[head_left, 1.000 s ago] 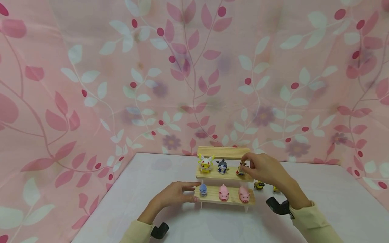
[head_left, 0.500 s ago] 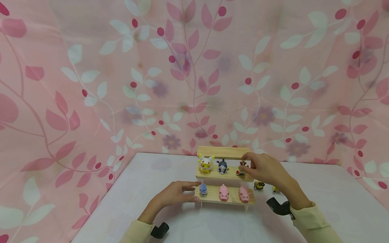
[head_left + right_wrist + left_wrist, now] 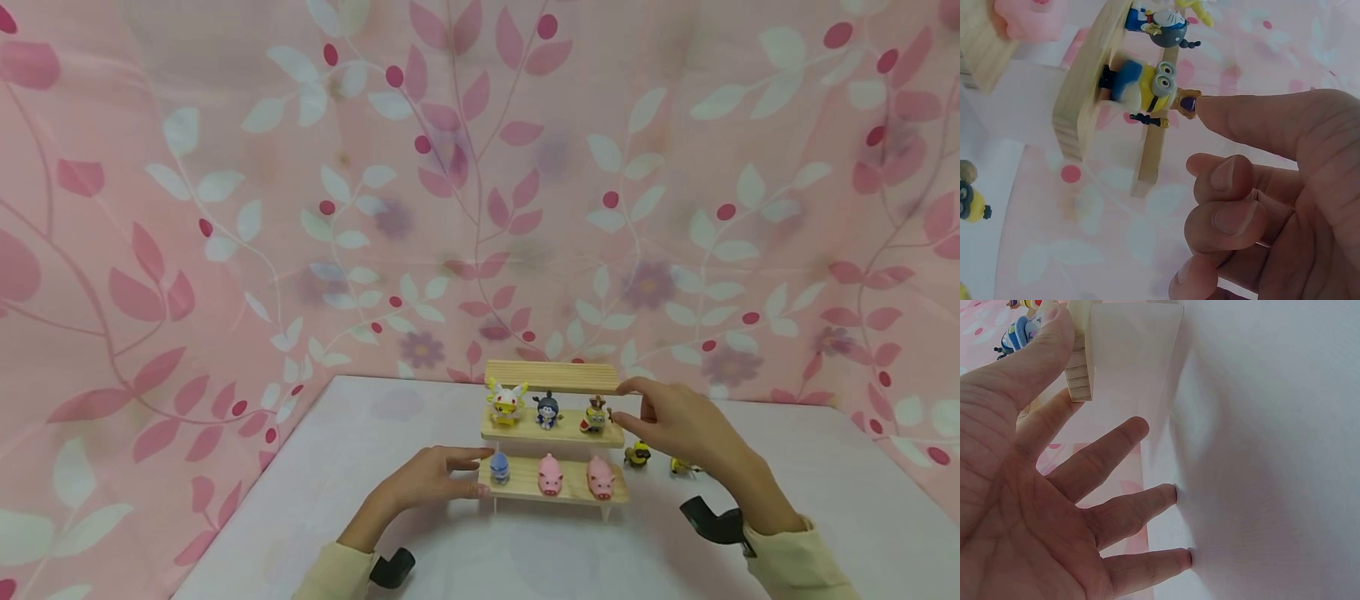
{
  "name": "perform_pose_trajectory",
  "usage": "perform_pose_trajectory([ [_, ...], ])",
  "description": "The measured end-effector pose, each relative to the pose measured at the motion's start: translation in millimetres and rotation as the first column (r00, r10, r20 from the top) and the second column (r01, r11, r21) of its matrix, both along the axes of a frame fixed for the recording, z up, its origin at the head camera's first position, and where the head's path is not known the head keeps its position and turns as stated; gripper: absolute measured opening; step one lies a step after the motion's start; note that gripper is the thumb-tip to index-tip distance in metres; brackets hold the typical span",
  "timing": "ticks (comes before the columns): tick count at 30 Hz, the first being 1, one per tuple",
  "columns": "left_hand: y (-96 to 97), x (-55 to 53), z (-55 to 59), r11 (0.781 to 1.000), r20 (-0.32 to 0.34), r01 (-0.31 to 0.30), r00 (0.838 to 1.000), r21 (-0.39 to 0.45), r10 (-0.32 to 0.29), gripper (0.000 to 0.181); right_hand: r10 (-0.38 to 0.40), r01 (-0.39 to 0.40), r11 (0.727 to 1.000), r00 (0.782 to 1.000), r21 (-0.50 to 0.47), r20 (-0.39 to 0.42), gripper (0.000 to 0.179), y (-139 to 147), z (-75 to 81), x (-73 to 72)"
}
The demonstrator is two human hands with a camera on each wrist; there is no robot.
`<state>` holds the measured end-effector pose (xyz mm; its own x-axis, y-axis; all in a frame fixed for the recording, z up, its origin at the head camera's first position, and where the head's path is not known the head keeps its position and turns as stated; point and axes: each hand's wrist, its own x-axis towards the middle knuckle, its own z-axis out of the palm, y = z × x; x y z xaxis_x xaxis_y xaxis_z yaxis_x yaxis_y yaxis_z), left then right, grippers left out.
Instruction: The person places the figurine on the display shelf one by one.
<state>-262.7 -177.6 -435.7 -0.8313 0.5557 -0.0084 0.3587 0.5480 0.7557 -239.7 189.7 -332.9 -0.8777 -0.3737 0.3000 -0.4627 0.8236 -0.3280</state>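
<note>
A wooden tiered display stand (image 3: 525, 492) stands on the white-covered table. My left hand (image 3: 426, 482) holds the left end of its bottom step between thumb and index finger, the other fingers spread apart in the left wrist view. A crowned minion figurine (image 3: 595, 414) stands upright at the right of the middle step. My right hand (image 3: 690, 425) is just right of it, holding nothing, thumb near the crown in the right wrist view. Left of the minion are a dark-haired figurine (image 3: 547, 411) and a white-and-yellow figurine (image 3: 506, 404).
Two pink pig figurines (image 3: 550, 475) and a small blue figurine (image 3: 499, 468) sit on the bottom step. Right of the stand, two more yellow figurines lie on the table, one a minion with dark goggles (image 3: 638, 455). A pink floral cloth (image 3: 480, 208) hangs behind.
My right hand has let go of the crowned minion and drawn back to the right, uncovering it. The left hand stays on the stand.
</note>
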Motion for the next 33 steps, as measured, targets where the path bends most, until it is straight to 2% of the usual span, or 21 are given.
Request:
perform_pose_trajectory([
  [7, -0.6, 0.7, 0.2, 1.0, -0.01, 0.006, 1.0, -0.005, -0.006, 0.058, -0.019, 0.019, 1.0, 1.0, -0.006, 0.022, 0.037, 9, -4.3, 4.4],
  [18, -0.4, 2.8, 2.2, 1.0, -0.013, 0.009, 1.0, -0.003, -0.009, 0.058, -0.039, 0.039, 0.999, 0.998, 0.007, 0.046, 0.037, 25, -21.3, 3.1],
  [28, -0.1, 2.5, 1.9, 1.0, -0.013, 0.008, 1.0, 0.005, -0.008, 0.058, -0.082, 0.082, 0.997, 0.989, 0.007, 0.124, 0.037, 34, -39.1, -2.3],
  [33, 0.2, 2.8, 2.4, 1.0, -0.012, 0.004, 1.0, 0.002, -0.004, 0.058, -0.084, 0.084, 0.996, 0.987, 0.005, 0.137, 0.035, 37, -48.4, -7.4],
])
